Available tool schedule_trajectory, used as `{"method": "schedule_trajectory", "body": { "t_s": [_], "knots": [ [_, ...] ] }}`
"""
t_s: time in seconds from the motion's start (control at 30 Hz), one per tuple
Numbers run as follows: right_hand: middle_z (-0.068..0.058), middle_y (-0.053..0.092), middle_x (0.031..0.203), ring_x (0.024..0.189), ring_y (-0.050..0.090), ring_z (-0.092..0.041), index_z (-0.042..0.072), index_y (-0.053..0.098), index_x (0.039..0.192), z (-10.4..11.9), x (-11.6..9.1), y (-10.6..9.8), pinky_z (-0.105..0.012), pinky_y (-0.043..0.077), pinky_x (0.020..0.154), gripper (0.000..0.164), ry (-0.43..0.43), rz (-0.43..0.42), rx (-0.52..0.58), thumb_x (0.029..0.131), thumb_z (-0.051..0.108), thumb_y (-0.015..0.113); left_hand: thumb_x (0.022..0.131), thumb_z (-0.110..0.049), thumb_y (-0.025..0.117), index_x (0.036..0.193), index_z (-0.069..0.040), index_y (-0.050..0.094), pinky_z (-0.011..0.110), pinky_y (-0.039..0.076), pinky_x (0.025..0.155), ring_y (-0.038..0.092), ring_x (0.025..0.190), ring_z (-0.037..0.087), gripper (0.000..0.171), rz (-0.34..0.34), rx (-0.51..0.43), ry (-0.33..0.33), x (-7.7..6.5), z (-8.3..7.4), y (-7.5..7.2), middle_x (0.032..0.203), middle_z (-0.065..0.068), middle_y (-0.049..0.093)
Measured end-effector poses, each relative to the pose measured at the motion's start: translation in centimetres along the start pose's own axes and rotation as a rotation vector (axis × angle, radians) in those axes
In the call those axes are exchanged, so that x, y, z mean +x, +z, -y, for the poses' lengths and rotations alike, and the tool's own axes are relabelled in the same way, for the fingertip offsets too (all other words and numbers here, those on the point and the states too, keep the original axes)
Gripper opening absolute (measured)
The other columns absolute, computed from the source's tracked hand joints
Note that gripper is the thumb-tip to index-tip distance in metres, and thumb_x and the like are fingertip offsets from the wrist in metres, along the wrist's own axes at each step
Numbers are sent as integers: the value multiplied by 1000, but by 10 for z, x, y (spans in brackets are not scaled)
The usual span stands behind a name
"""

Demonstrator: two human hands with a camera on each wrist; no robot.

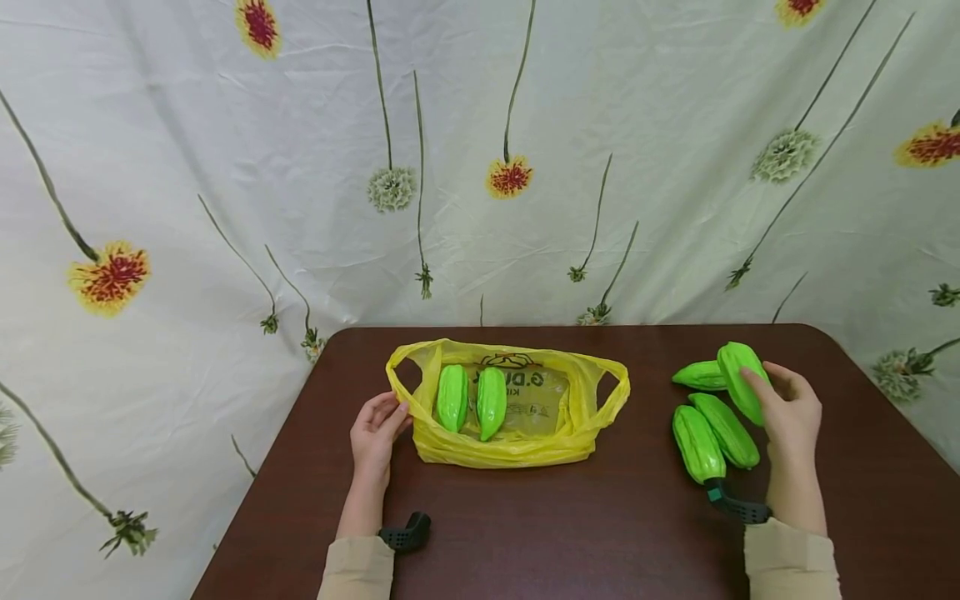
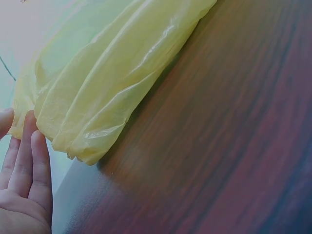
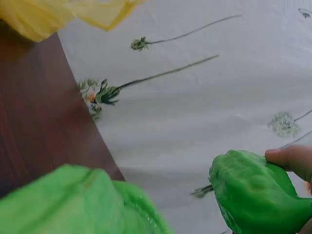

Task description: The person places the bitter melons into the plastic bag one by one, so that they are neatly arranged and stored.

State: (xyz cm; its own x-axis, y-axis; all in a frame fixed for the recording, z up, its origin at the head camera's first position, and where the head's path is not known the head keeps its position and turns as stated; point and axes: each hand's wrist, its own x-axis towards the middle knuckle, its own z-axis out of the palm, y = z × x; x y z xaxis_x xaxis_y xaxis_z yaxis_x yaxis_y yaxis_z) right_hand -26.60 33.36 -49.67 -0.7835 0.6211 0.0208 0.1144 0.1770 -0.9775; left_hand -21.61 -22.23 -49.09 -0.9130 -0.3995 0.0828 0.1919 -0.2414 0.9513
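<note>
A ridged bright-green plastic gourd [image 1: 741, 380] is gripped in the right hand [image 1: 789, 410] just above 3 others at table's right; bag-loading step judged underway, w/ carry over to the yellow plastic bag [image 1: 517, 442], steadied by flat left-hand fingers [image 1: 390, 410], needed next.

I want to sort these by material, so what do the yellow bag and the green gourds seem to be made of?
Yellow bag: thin, translucent, glossy plastic film; it wrinkles and shines. Green gourds: probably moulded plastic replicas, judging by their uniform bright colour and waxy sheen.
</note>
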Motion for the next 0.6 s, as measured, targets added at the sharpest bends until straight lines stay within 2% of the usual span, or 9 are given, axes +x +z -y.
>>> {"method": "schedule_trajectory", "body": {
  "t_s": [0.2, 0.27, 0.33, 0.4, 0.53, 0.6],
  "knots": [
    [8, 49, 123, 114, 42, -10, 23, 57, 128, 72, -63, 8, -19, 38, 82, 53, -2, 42, 46, 81, 45, 69, 84, 0, 68, 118, 9, 52, 27, 56, 73, 63, 81, 11, 39, 4, -13, 7, 0, 1, 0, 96, 2, 63],
    [8, 49, 123, 118, 40, -12, 22, 56, 128, 86, -77, 11, -21, 37, 87, 53, -17, 56, 62, 82, 44, 68, 84, 1, 68, 117, 8, 53, 27, 56, 72, 63, 81, 12, 37, 3, -14, 11, 0, 1, 0, 96, 2, 63],
    [6, 48, 126, 118, 39, -15, 19, 54, 130, 90, -82, 14, -25, 37, 89, 55, -36, 71, 77, 83, 44, 68, 84, 0, 68, 117, 7, 54, 27, 57, 72, 63, 81, 12, 37, 6, -13, 15, 1, 2, 0, 96, 2, 63],
    [5, 48, 127, 115, 40, -14, 17, 54, 131, 89, -82, 17, -23, 38, 86, 56, -48, 81, 93, 83, 43, 68, 84, 0, 68, 116, 6, 55, 27, 57, 72, 64, 81, 12, 36, 7, -9, 17, 1, 2, 0, 96, 2, 63],
    [7, 50, 124, 105, 44, -8, 20, 57, 128, 77, -72, 24, -19, 39, 73, 55, -62, 102, 115, 81, 44, 71, 84, 1, 68, 116, 4, 55, 28, 56, 73, 64, 81, 12, 34, 9, -2, 19, 2, 3, -1, 97, 2, 63],
    [9, 51, 123, 103, 45, -6, 21, 58, 127, 72, -68, 28, -17, 40, 72, 56, -63, 108, 123, 79, 45, 72, 84, 2, 67, 116, 4, 56, 29, 56, 73, 64, 81, 12, 33, 7, -1, 19, 2, 4, -1, 97, 2, 63]
  ]
}}
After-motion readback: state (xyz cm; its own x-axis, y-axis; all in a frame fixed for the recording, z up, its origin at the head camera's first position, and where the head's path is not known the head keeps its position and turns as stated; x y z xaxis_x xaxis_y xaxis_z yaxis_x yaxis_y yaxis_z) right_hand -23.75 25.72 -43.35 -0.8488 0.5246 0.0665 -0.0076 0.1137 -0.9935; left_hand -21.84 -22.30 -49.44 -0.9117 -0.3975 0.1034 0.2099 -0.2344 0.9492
